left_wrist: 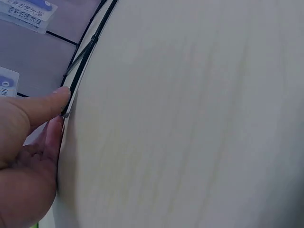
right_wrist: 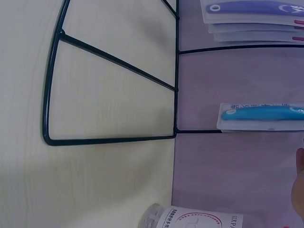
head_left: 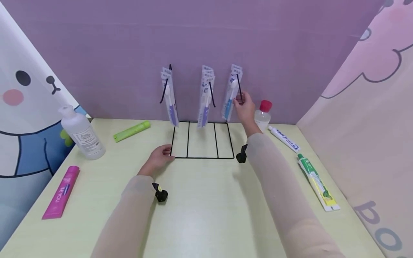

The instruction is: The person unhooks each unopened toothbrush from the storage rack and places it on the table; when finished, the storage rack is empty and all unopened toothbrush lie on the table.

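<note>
A black wire display rack (head_left: 202, 157) stands on the table, with packaged toothbrushes hanging from three hooks. My left hand (head_left: 158, 157) pinches the front left corner of its base; the left wrist view shows the thumb (left_wrist: 59, 97) against the wire. Beside the right hook, my right hand (head_left: 246, 109) has bent fingers close to the edge of a blue packaged toothbrush (head_left: 228, 104). Whether they grip it is unclear; only a sliver of that hand shows in the right wrist view. Purple packaged toothbrushes hang on the middle hook (head_left: 205, 107) and left hook (head_left: 172, 109).
A red-capped bottle (head_left: 262, 116) is behind my right wrist. Toothpaste tubes, one blue-and-white (head_left: 284, 138) and one green-and-yellow (head_left: 317, 182), lie at right. At left are a white pump-style bottle (head_left: 83, 134), a green tube (head_left: 131, 131) and a pink tube (head_left: 61, 193).
</note>
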`<act>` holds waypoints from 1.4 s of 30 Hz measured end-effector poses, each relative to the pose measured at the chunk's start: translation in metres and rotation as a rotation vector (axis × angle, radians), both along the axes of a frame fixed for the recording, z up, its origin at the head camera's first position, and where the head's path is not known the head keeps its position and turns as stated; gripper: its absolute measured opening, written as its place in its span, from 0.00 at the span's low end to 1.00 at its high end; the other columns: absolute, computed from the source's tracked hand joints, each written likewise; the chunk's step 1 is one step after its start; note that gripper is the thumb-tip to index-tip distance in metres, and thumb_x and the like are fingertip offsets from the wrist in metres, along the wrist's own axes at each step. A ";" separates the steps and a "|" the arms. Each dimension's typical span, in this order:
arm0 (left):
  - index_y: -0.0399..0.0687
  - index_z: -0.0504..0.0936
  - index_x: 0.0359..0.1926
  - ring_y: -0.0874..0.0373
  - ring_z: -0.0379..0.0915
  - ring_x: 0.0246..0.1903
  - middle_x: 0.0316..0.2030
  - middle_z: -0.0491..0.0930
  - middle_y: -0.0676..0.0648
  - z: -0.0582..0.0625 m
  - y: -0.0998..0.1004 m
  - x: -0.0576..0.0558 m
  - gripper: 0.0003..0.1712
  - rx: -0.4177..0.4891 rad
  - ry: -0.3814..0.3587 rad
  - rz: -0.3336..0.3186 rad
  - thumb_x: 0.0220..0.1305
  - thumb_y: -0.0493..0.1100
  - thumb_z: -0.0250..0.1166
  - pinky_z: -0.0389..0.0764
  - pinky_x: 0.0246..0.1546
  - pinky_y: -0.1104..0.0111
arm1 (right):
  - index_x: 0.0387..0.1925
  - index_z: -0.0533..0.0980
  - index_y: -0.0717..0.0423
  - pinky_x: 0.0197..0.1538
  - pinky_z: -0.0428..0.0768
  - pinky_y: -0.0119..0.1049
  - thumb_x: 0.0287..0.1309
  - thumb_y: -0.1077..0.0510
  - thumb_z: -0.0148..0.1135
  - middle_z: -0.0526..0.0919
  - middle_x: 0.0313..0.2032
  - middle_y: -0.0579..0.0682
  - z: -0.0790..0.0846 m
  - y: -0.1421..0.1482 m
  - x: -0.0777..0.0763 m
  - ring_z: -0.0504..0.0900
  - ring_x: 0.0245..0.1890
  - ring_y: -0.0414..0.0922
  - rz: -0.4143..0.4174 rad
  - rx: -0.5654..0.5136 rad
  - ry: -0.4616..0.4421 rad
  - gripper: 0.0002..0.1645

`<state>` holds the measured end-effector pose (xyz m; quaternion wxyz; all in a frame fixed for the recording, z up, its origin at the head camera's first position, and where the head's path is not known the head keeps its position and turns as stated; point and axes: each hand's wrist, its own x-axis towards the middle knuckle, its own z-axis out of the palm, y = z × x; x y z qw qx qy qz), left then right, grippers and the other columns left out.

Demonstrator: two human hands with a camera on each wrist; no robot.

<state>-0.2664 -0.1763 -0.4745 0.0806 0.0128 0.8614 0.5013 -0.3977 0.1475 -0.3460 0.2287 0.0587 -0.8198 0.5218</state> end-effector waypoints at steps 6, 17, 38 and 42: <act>0.34 0.60 0.63 0.45 0.62 0.53 0.53 0.67 0.36 0.004 0.002 -0.001 0.33 -0.049 -0.005 -0.013 0.58 0.35 0.61 0.64 0.54 0.57 | 0.55 0.69 0.50 0.45 0.73 0.30 0.58 0.59 0.57 0.78 0.45 0.50 -0.002 -0.002 -0.002 0.76 0.42 0.42 -0.033 0.033 -0.026 0.22; 0.36 0.60 0.64 0.46 0.62 0.53 0.53 0.67 0.38 0.001 0.001 -0.004 0.32 -0.054 -0.021 -0.008 0.59 0.36 0.60 0.64 0.54 0.58 | 0.53 0.69 0.58 0.43 0.74 0.30 0.55 0.67 0.56 0.78 0.41 0.55 0.002 0.008 0.002 0.76 0.40 0.44 -0.022 -0.054 0.095 0.21; 0.36 0.60 0.64 0.46 0.62 0.53 0.54 0.67 0.37 0.007 0.002 -0.001 0.32 -0.064 -0.034 0.001 0.59 0.36 0.60 0.64 0.54 0.58 | 0.66 0.52 0.58 0.41 0.78 0.46 0.56 0.72 0.51 0.69 0.45 0.67 -0.044 0.095 0.098 0.75 0.38 0.51 0.357 -0.144 -0.595 0.37; 0.37 0.60 0.64 0.46 0.61 0.53 0.54 0.66 0.38 0.006 0.002 -0.001 0.32 -0.061 -0.038 0.000 0.59 0.36 0.60 0.63 0.54 0.58 | 0.67 0.50 0.58 0.44 0.75 0.49 0.57 0.71 0.50 0.70 0.44 0.64 -0.068 0.098 0.107 0.76 0.37 0.50 0.404 -0.174 -0.734 0.37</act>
